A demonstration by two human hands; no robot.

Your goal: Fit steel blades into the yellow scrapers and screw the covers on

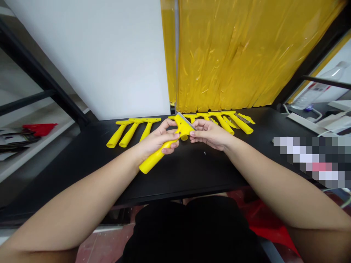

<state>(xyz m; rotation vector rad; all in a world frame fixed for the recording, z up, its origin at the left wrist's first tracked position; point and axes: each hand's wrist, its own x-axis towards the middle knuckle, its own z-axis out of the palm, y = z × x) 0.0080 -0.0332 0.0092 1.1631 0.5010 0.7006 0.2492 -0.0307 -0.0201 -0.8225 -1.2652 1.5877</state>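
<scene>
A yellow scraper with a wide head and a grey blade strip along its edge is held above the black table. My left hand is closed round the upper handle, just under the head, with the round handle end slanting down to the lower left. At the right end of the head, the fingers and thumb of my right hand pinch the blade edge. Behind my hands on the right lie several more yellow scrapers, partly hidden by my right hand. Further yellow scrapers lie in a row left of my left hand.
The black table runs up to a white panel and a yellow plastic-wrapped panel. A clear bottle and cables stand at the right. Black frame posts rise at the left, beside a shelf holding a red object.
</scene>
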